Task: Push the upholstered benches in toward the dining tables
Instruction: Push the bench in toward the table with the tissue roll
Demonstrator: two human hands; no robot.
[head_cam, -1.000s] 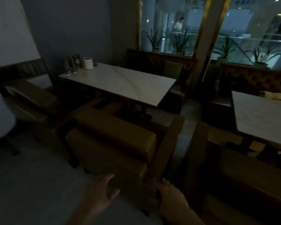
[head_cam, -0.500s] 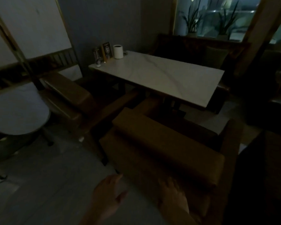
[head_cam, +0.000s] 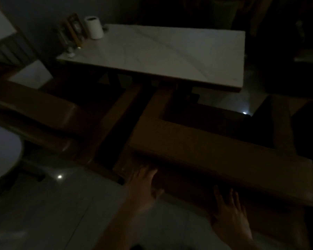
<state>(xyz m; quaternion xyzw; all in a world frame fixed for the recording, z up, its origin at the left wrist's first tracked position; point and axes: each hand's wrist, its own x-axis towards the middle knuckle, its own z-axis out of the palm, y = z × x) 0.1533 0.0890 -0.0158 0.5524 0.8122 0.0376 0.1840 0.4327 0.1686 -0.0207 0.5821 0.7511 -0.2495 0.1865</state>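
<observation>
Head view — dim room, marble-topped table (head_cam: 163, 56), pale floor (head_cam: 49, 212).

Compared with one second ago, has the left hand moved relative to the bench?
Yes. The left hand, earlier hovering short of the bench, now lies with straight fingers against its back, nearer the table.

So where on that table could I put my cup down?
Most of the marble table top is bare: the whole middle and the near edge facing the bench, out to the right-hand end. It is crowded only at the far left corner, where the white roll stands beside the framed cards and a small item too dim to name.
</observation>
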